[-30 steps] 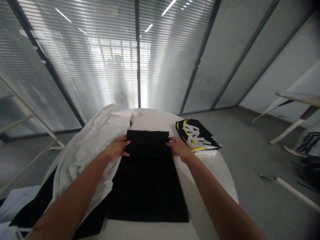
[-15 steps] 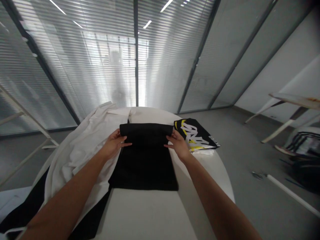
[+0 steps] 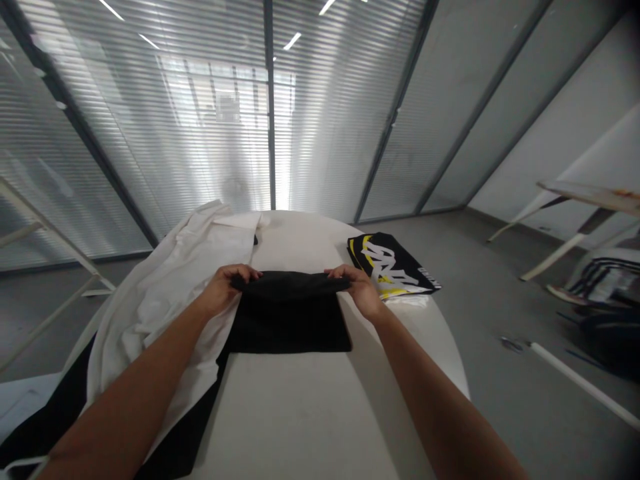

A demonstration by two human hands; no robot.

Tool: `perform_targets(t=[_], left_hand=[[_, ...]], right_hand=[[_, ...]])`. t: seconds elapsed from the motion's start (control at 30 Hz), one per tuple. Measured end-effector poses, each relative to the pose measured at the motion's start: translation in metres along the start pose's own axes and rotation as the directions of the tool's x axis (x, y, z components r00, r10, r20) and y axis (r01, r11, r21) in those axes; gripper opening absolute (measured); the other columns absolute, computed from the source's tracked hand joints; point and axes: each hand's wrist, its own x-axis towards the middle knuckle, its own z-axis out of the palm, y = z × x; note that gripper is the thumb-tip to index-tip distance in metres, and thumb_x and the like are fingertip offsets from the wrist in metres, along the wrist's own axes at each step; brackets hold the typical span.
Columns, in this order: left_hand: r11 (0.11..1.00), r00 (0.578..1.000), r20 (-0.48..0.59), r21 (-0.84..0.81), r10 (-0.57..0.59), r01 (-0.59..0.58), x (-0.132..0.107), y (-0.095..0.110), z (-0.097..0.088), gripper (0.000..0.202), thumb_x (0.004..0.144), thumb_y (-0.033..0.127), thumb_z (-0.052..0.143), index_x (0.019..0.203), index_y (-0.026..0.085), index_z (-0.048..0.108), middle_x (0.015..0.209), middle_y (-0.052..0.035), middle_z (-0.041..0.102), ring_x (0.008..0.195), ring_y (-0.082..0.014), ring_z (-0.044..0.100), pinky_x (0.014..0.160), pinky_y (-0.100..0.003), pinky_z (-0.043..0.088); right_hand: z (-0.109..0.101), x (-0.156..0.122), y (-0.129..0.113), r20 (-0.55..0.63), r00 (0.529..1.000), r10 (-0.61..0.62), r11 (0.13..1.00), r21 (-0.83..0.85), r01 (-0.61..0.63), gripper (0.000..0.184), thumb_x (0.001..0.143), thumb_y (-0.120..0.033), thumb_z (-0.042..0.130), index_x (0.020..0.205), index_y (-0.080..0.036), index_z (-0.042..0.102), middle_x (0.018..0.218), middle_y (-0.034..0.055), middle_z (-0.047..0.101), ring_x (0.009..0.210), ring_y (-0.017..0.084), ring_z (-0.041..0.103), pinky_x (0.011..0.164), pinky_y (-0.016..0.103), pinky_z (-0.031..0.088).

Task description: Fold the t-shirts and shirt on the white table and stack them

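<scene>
A folded black garment (image 3: 289, 320) lies on the round white table (image 3: 305, 413) in front of me. My left hand (image 3: 224, 288) grips its far left corner with the fingers curled over the fold. My right hand (image 3: 359, 291) grips the far right corner the same way. Between the hands the far edge of the cloth is lifted and rolled toward me. The lower part of the garment lies flat on the table.
A white garment (image 3: 170, 293) is heaped on the table's left side, with black cloth (image 3: 60, 413) under it. A folded black shirt with white and yellow print (image 3: 393, 267) lies at the right edge. Glass walls with blinds stand behind; another table (image 3: 590, 200) at far right.
Both hands have pulled the far edge of the black garment toward me. The visible cloth has shortened with each fold, and its near edge now lies farther from me.
</scene>
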Motion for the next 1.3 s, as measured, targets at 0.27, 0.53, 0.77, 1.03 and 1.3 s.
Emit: perform_targets(t=[0.27, 0.53, 0.77, 1.03, 1.3], left_hand=[[0.991, 0.963, 0.245, 0.096, -0.109, 0.088, -0.001, 0.013, -0.009, 0.036, 0.068, 0.045, 0.078, 0.053, 0.016, 0.063, 0.079, -0.0081, 0.064, 0.089, -0.0244, 0.061, 0.098, -0.042, 0.039], [0.949, 0.839, 0.467, 0.267, -0.279, 0.167, -0.001, 0.032, -0.007, 0.017, 0.066, 0.026, 0.069, 0.053, 0.017, 0.064, 0.078, -0.0078, 0.064, 0.093, -0.0248, 0.057, 0.097, -0.04, 0.038], [0.949, 0.849, 0.437, 0.239, -0.296, 0.208, 0.002, 0.036, -0.006, 0.02, 0.067, 0.029, 0.064, 0.077, 0.015, 0.074, 0.083, -0.0106, 0.067, 0.083, -0.0234, 0.058, 0.076, -0.032, 0.043], [0.746, 0.957, -0.044, 0.617, -0.285, 0.251, 0.005, 0.043, 0.015, 0.027, 0.077, 0.039, 0.055, 0.089, 0.02, 0.071, 0.091, -0.0056, 0.068, 0.074, -0.0208, 0.061, 0.066, -0.031, 0.045], [0.202, 0.998, 0.054, 0.978, 0.035, -0.06, -0.006, 0.013, 0.059, 0.036, 0.088, 0.034, 0.048, 0.116, 0.019, 0.066, 0.119, -0.0139, 0.062, 0.117, -0.0314, 0.052, 0.103, -0.048, 0.035]], right_hand=[[-0.007, -0.007, -0.008, 0.256, 0.966, -0.043, 0.98, -0.179, 0.091, 0.004, 0.062, -0.016, 0.053, 0.064, -0.02, 0.054, 0.082, 0.0044, 0.063, 0.096, 0.025, 0.059, 0.082, 0.034, 0.042], [-0.011, -0.009, -0.017, 0.403, 0.915, 0.013, 0.972, -0.221, 0.084, 0.01, 0.058, -0.014, 0.05, 0.062, -0.02, 0.056, 0.082, 0.0044, 0.059, 0.093, 0.024, 0.057, 0.085, 0.035, 0.042], [-0.01, -0.007, -0.016, 0.266, 0.964, 0.024, 0.914, -0.396, 0.086, 0.011, 0.06, -0.016, 0.046, 0.057, -0.019, 0.056, 0.068, 0.0016, 0.055, 0.072, 0.018, 0.054, 0.07, 0.03, 0.04], [0.01, -0.006, -0.008, 0.038, 0.997, -0.063, 0.612, -0.788, 0.069, 0.015, 0.082, -0.02, 0.048, 0.084, -0.02, 0.063, 0.085, 0.003, 0.063, 0.086, 0.018, 0.056, 0.082, 0.031, 0.041], [0.045, -0.021, -0.006, 0.076, 0.997, -0.017, 0.346, -0.935, 0.077, 0.046, 0.098, -0.045, 0.038, 0.135, -0.023, 0.05, 0.137, 0.0137, 0.052, 0.13, 0.031, 0.041, 0.105, 0.05, 0.03]])
